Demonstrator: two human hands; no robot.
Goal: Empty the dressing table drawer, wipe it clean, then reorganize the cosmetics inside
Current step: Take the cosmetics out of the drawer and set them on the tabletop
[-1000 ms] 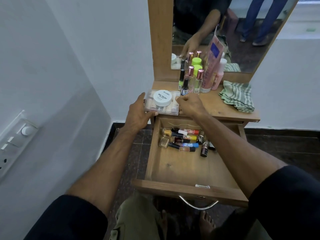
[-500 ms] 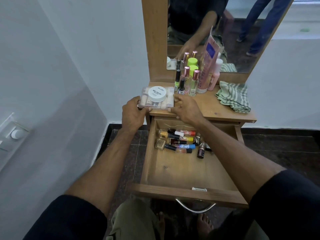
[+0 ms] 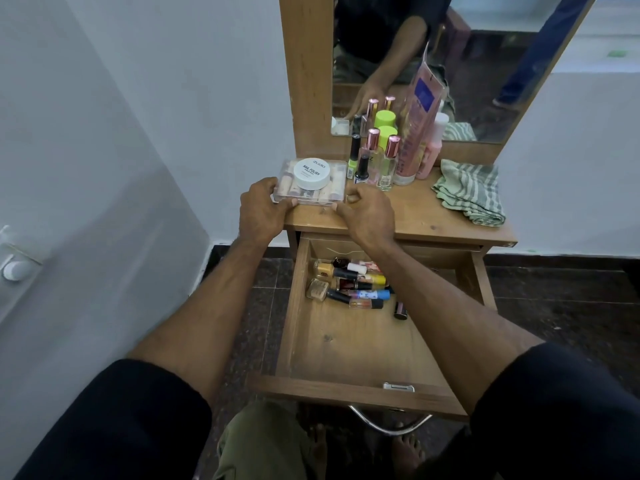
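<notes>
Switch (image 3: 15, 270) on wall at 9 o'clock. Left hand (image 3: 260, 211) grips left edge of clear box (image 3: 311, 183), thumb on its near rim; box sits on worktop (image 3: 415, 216) at its left corner, white jar (image 3: 311, 173) on top. Right hand (image 3: 367, 216) curled at box's right corner, pinching it. Bottles (image 3: 377, 161) just right of box, crowding it at 2 o'clock. Cloth (image 3: 469, 192) at 3 o'clock. Open drawer (image 3: 353, 344) at 6 o'clock, cosmetics (image 3: 349, 284) at its back, partly under right forearm.
</notes>
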